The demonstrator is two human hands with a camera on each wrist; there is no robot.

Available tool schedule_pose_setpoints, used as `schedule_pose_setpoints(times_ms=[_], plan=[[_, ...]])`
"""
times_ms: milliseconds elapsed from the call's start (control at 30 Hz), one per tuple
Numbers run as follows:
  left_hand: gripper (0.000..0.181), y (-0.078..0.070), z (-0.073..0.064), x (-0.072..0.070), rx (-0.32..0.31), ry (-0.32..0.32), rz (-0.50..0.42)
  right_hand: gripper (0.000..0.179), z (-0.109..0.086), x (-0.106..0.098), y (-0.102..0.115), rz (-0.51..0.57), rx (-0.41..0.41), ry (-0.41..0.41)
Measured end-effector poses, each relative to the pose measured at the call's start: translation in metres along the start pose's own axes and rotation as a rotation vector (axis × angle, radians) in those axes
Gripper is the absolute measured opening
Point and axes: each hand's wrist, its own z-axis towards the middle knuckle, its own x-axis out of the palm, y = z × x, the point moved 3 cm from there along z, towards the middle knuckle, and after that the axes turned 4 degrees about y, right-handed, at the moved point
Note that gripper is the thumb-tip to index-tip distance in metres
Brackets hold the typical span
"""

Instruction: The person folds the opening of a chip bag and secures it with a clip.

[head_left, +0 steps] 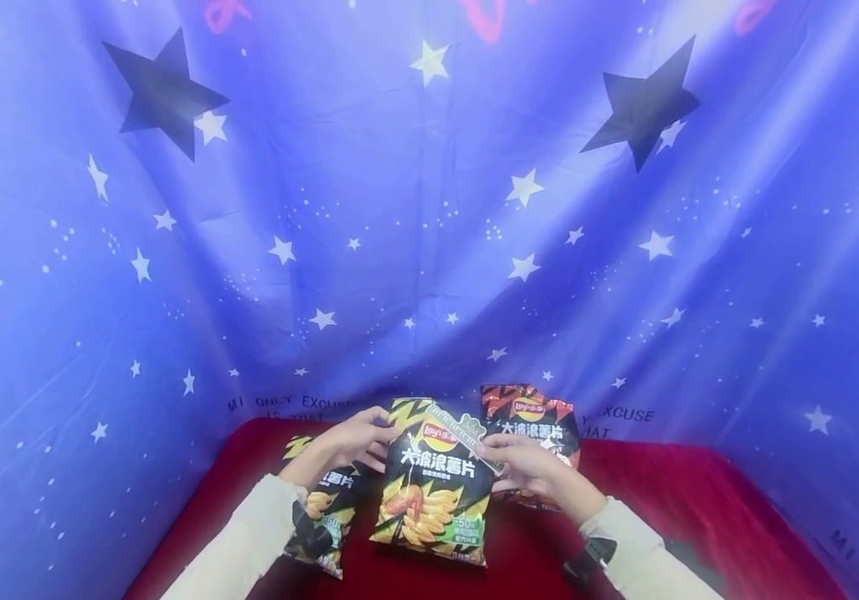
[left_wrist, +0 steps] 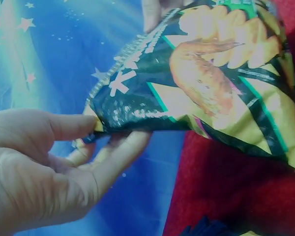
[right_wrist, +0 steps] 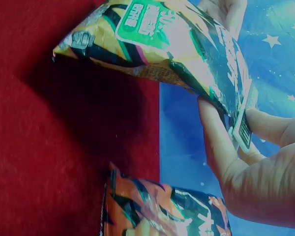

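Observation:
Both hands hold a black and yellow bag of potato chips upright, its printed front facing the camera. A pale, see-through bag clip with a cut-out outline runs slantwise across its top right corner. My left hand pinches the bag's upper left edge; in the left wrist view the thumb is in front, the other fingers behind. On the opposite side my right hand pinches the clip's end together with the bag's edge. The right wrist view shows the thumb against the clip's ribbed bar.
A second black and yellow chip bag lies at the left, partly behind the left forearm. Behind the right hand is a red and black chip bag. Red cloth covers the table, and a blue star-patterned curtain hangs behind it.

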Motion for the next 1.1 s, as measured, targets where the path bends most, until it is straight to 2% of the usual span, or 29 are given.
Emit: schedule_pose_setpoints(times_ms=[267, 667, 867, 1100], plan=[[0.013, 0.009, 0.000, -0.003, -0.109, -0.056, 0.025, 0.010, 0.010, 0.011, -0.013, 0.034, 0.073, 0.024], [0.011, 0.025, 0.004, -0.004, -0.193, -0.025, 0.066, 0.025, 0.019, 0.019, -0.040, 0.020, 0.146, -0.026], [0.009, 0.030, 0.009, -0.006, -0.214, -0.053, 0.101, 0.029, 0.026, 0.020, -0.044, 0.004, 0.137, -0.055], [0.016, 0.037, 0.014, -0.006, -0.214, -0.107, 0.129, 0.030, 0.032, 0.019, -0.046, -0.036, 0.174, -0.145]])
